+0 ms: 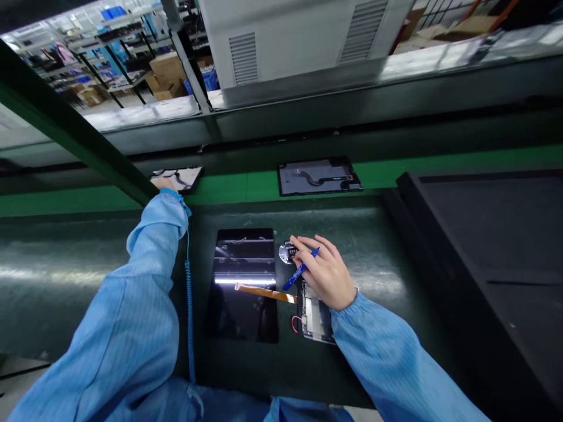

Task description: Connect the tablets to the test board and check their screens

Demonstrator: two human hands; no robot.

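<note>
My right fingers (pixel 313 249) clamp a blue pen (pixel 299 275), keeping it ready over the circuit board (pixel 313 316); my left hand (pixel 160 184), its finger positions impossible to tell, reaches a panel (pixel 185 177) at upper left.

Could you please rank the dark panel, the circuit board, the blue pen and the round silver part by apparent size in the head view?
Largest first: dark panel, then circuit board, partly under the right hand; then blue pen, then round silver part, though partly hidden.

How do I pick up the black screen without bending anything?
Probably hold the black screen by its left long edge, coming from the left. It lies flat and that side is bare, while the orange ribbon crosses its right part toward the board.
</note>
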